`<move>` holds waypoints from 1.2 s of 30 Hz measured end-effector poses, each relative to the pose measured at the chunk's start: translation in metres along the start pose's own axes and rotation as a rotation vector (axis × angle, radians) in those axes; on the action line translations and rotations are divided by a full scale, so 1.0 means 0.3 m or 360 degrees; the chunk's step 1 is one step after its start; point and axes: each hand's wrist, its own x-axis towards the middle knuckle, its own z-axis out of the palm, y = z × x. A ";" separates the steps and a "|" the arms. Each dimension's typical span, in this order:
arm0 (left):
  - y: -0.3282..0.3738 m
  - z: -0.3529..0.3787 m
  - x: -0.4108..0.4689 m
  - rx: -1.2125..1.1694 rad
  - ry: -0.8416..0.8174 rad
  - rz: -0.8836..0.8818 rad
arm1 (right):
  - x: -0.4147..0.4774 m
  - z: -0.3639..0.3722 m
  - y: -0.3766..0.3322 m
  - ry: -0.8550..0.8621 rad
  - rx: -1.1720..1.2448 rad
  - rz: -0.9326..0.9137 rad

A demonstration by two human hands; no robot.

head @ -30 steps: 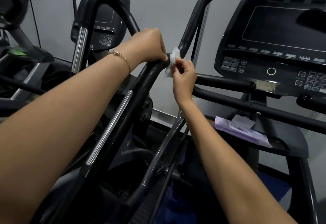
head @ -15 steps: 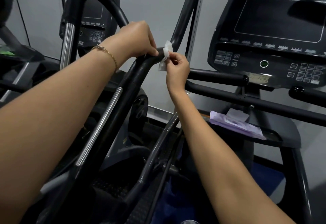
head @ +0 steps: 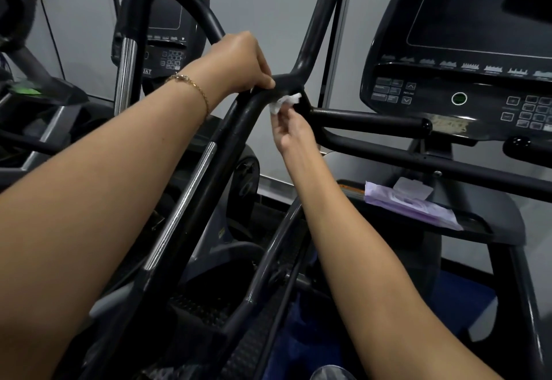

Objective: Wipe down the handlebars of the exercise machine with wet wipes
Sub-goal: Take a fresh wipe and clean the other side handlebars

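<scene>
The black handlebar point(head: 316, 30) of the exercise machine rises from lower left, bends at a junction in the middle and climbs to the upper right. My left hand point(head: 239, 61) grips the bar just left of that junction, a gold bracelet on its wrist. My right hand point(head: 291, 131) reaches up from below and pinches a small crumpled white wet wipe point(head: 285, 101) against the underside of the junction. A purple pack of wet wipes point(head: 412, 206), one sheet sticking out, lies on the machine's tray point(head: 484, 230) at the right.
The machine's console point(head: 466, 59) with a dark screen and keypad fills the upper right. Two horizontal black bars point(head: 370, 119) run below it. Another machine with a chrome-and-black handle point(head: 127, 68) stands at the left. Pedals and frame lie below my arms.
My right hand has dropped with the wipe from the side of the bar's junction to its underside. My left hand keeps its grip. The camera view has shifted slightly.
</scene>
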 end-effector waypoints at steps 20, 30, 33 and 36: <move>-0.015 0.009 -0.019 -0.0023 0.0111 0.0039 | -0.007 0.051 0.012 0.0043 0.0079 0.0223; -0.031 0.013 -0.006 -0.0078 0.0085 0.0055 | 0.025 -0.014 -0.009 -0.0040 0.0191 0.0180; -0.033 0.016 -0.002 -0.0082 0.0089 0.0063 | 0.061 -0.011 -0.024 0.0048 0.0233 0.0105; -0.034 0.018 0.001 -0.0066 0.0095 0.0063 | 0.050 -0.022 -0.010 0.0037 0.0138 0.0021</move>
